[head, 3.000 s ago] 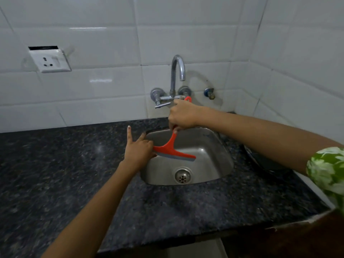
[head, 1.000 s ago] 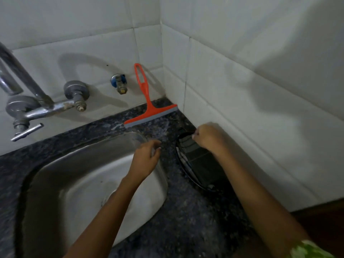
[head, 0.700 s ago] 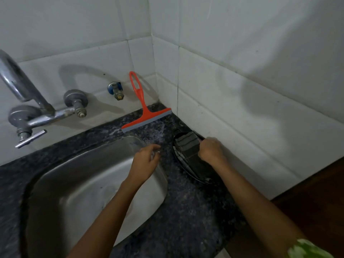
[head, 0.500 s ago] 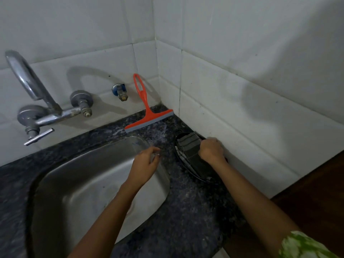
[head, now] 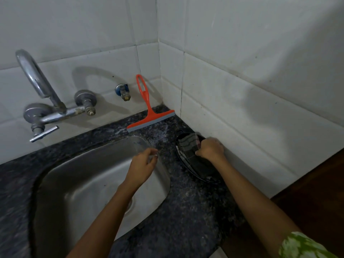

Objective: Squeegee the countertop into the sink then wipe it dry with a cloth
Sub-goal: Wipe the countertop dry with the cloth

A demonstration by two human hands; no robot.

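Now our right hand (head: 211, 148) has its grip closed on the soft, light cloth (head: 188, 146) in the dish (head: 186, 169), best pinched by a fold, while our left hand (head: 142, 165) hangs half open, empty.

A home kitchen corner: a stainless steel sink (head: 96, 175) set into a dark speckled granite surface (head: 188, 207), a wall-mounted tap (head: 42, 97), and white tiled walls (head: 242, 75) all around.
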